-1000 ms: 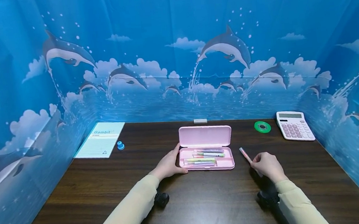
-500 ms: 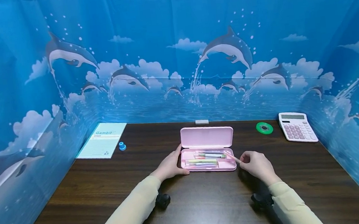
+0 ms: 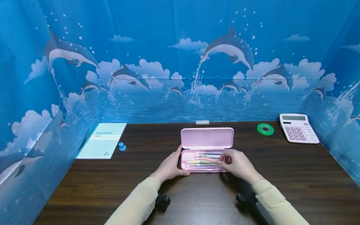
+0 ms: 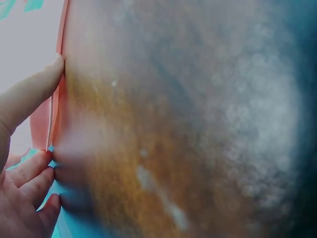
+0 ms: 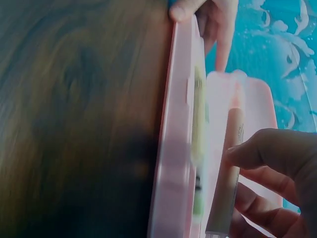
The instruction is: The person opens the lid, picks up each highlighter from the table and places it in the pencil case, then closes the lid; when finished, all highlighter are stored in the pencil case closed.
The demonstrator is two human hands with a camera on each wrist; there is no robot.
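Right now my right hand [image 3: 238, 163] sits low in the middle of the head view, over the right end of the open pink plastic pencil case [image 3: 206, 138], its fingers pinching a slim pink-and-cream pen [image 5: 229, 168] that hangs just above the tray. My left hand [image 3: 170, 165] is at the case's left end, fingers fairly straight and pressed against its short edge, thumb on the far corner; the left wrist view shows those fingertips [image 4: 45, 79] touching the rim and little else, as most of it is blur.

What worries me is the fit. Several coloured pens [image 3: 204, 159] already lie lengthwise in the tray, so the one I hold could settle across them at a slant instead of dropping between, and then it would ride high against the upright lid. If I let go while it is tilted, it could roll over the low front wall onto the dark wooden table [image 3: 201, 210]. My left hand only braces one end; a push from the right could slide the light case toward it or tip the hinged lid forward. In the right wrist view my own fingers hide the pen's lower end, so I cannot tell whether its tip has cleared the tray wall.
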